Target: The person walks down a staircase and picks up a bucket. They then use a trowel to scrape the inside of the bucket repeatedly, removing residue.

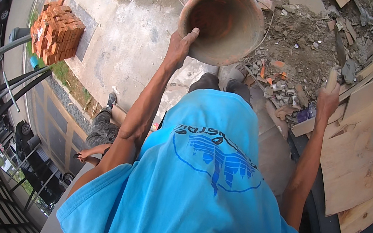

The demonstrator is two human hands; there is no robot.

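My left hand [182,46] grips the near left rim of a mud-stained bucket [230,49], thumb over the edge. The bucket's mouth faces me, its inside is coated with grey and reddish residue, and a thin wire handle curves along its right side. Out to the right, my right hand [328,99] is closed around a short pale wooden handle [331,79]. What lies at the far end of this handle cannot be made out against the rubble.
Rubble [304,42] covers the ground ahead right. Plywood sheets [371,144] lean along the right side. Stacked orange bricks [59,34] stand on the concrete at left, near curved metal railings [0,54]. Another person's leg [104,127] and hand show beside my left arm.
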